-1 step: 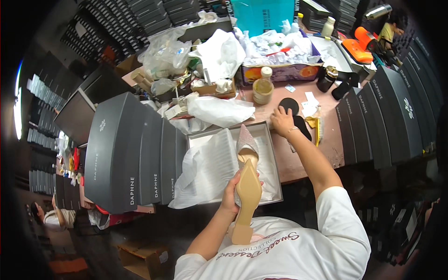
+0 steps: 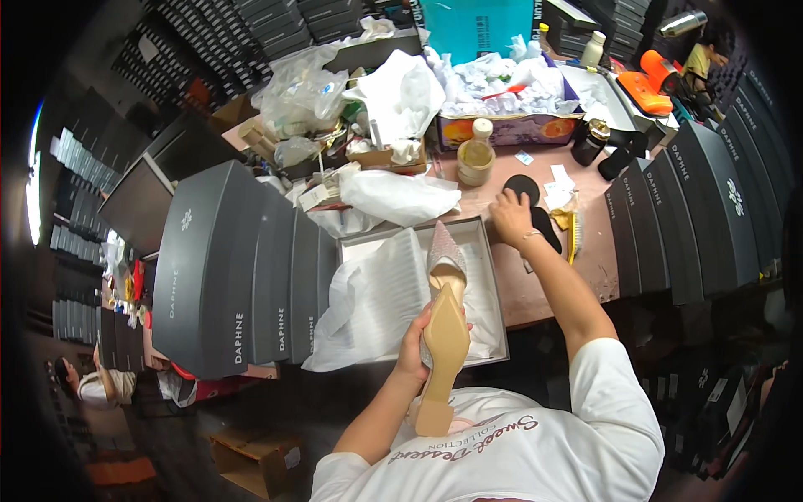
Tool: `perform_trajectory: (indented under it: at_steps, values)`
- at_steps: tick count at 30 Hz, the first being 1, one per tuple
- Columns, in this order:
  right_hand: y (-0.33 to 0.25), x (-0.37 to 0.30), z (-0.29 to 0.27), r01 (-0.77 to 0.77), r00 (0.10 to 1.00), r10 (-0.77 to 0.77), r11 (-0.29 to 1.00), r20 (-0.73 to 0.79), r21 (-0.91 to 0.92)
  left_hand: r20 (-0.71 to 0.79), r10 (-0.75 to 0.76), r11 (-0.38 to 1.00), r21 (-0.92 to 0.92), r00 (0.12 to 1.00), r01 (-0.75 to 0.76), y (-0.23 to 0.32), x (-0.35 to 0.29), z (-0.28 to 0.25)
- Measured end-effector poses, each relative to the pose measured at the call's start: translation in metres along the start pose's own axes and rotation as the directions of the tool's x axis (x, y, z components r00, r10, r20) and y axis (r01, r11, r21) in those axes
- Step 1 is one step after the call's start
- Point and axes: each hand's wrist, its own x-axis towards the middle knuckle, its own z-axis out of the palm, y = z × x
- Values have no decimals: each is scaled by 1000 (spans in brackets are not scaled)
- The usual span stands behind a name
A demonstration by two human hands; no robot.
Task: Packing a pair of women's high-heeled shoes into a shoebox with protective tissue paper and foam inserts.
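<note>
My left hand (image 2: 412, 345) is closed round a pair of pointed, low-heeled shoes. One women's shoe (image 2: 443, 335) turns its smooth beige sole and block heel up toward me. Behind it the other shoe (image 2: 444, 251) shows a pink, glittery toe pointing away from me. Both are above an open grey shoe box (image 2: 499, 322) lined with white tissue paper (image 2: 368, 293). To the right, my right hand (image 2: 510, 219) rests on the table, fingers apart, fingertips at the edge of a black round pad (image 2: 522, 187). A black oblong piece (image 2: 546, 227) lies partly hidden beside that hand.
Stacked dark shoe boxes flank me on the left (image 2: 201, 268) and right (image 2: 707, 213). A yellow brush (image 2: 575, 234) lies right of my right hand. Beyond stand a pump bottle (image 2: 475, 159), a dark jar (image 2: 591, 140) and a carton of crumpled paper (image 2: 502, 130).
</note>
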Motion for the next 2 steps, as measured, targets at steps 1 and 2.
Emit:
perform_trajectory:
  at_steps: [1,2]
  values:
    - [-4,-5,-10,-42,999,45,996,-28,78,-10,33,999,14,999,-33,1,-3,-1]
    - [2,-5,-10,-143,986,99,913,131,383,-19,65,997,29,998,-65,4,-5,1]
